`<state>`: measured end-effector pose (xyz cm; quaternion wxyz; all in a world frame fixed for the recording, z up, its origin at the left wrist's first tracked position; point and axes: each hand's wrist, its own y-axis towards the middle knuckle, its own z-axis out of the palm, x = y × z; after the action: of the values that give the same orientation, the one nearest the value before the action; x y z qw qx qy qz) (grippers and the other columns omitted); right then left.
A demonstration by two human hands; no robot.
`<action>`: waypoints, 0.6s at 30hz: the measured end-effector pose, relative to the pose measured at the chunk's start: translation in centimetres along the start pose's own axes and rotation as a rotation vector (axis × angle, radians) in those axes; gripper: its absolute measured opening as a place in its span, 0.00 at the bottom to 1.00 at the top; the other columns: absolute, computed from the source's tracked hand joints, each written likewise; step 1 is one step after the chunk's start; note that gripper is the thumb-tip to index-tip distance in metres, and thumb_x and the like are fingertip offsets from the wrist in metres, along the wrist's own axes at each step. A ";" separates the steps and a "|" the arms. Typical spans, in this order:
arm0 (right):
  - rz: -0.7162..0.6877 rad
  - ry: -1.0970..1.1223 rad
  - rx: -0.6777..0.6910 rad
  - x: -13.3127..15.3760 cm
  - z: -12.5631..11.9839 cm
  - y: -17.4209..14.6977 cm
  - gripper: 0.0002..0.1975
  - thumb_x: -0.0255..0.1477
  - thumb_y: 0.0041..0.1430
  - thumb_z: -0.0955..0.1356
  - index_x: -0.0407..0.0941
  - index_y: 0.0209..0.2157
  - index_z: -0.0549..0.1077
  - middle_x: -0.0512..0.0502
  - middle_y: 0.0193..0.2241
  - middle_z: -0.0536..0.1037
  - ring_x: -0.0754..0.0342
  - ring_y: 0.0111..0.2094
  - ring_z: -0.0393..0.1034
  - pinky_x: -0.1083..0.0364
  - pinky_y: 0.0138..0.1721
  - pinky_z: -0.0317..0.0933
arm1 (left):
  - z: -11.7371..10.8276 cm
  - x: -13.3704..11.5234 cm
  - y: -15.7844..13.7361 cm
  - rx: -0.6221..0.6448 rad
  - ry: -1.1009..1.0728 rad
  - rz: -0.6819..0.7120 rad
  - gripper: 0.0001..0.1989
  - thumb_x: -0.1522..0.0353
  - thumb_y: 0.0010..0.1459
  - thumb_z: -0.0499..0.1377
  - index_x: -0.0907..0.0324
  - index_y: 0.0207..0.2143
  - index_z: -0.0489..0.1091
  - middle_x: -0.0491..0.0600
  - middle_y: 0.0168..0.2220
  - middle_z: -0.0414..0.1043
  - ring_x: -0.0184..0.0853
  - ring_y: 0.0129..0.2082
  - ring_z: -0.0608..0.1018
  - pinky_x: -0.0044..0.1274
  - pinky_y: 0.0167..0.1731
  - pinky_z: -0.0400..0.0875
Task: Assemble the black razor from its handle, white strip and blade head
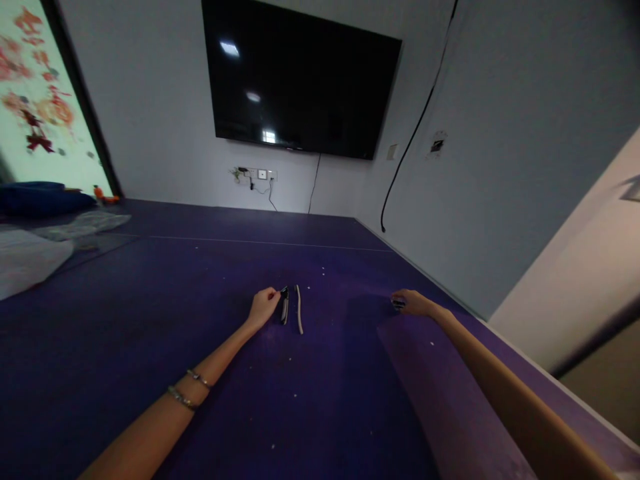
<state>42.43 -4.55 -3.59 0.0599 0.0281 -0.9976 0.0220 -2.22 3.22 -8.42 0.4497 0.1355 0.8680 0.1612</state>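
Head view, remote log: I see the left hand [263, 307] with thumb and fingers pinched together at the far end of a slim dark-and-pale piece [285, 311] on the purple surface [225, 413]. Just to its right, apart from it, I note a pale, slightly curved strip [299, 312]. Right hand [414, 303], well apart from both, has its fingers curled around a small dark item [398, 304]; I cannot tell what that item is. Pale specks [295, 395] dot the surface. Beyond, I record a dark television [305, 80] mounted on the wall [155, 100]
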 end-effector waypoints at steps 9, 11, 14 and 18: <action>-0.263 0.197 -0.132 9.9 0.0 4.4 0.26 0.25 0.41 0.67 0.40 0.46 0.71 0.40 0.44 0.74 0.48 0.44 0.68 0.54 0.47 0.59 | 0.3 0.3 -0.1 -0.002 -0.033 -0.013 0.13 0.66 0.51 0.50 0.62 0.20 0.67 0.44 0.18 0.65 0.29 0.21 0.67 0.20 0.24 0.56; -0.335 0.240 -0.133 12.5 0.3 5.2 0.26 0.25 0.41 0.67 0.39 0.47 0.71 0.39 0.44 0.74 0.48 0.44 0.68 0.54 0.47 0.60 | 0.3 0.1 -0.2 -0.005 -0.029 -0.018 0.13 0.66 0.51 0.50 0.62 0.20 0.68 0.44 0.18 0.65 0.29 0.21 0.67 0.20 0.23 0.56; -0.411 0.287 -0.118 15.7 0.9 6.1 0.26 0.26 0.42 0.67 0.39 0.47 0.70 0.39 0.45 0.73 0.49 0.45 0.67 0.53 0.48 0.59 | 0.2 -0.1 -0.3 -0.009 -0.023 -0.026 0.13 0.66 0.51 0.50 0.62 0.20 0.68 0.44 0.18 0.65 0.29 0.21 0.67 0.20 0.23 0.55; -0.480 0.315 -0.094 18.5 1.7 6.8 0.25 0.27 0.42 0.67 0.40 0.47 0.71 0.40 0.45 0.73 0.48 0.46 0.67 0.53 0.49 0.58 | 0.2 -0.3 -0.4 -0.007 -0.022 -0.031 0.13 0.66 0.51 0.50 0.62 0.19 0.67 0.44 0.18 0.64 0.29 0.22 0.66 0.20 0.23 0.54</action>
<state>23.48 1.12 -3.36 0.2187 0.2568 -0.9407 -0.0349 -1.93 2.80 -8.42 0.4621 0.1224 0.8644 0.1556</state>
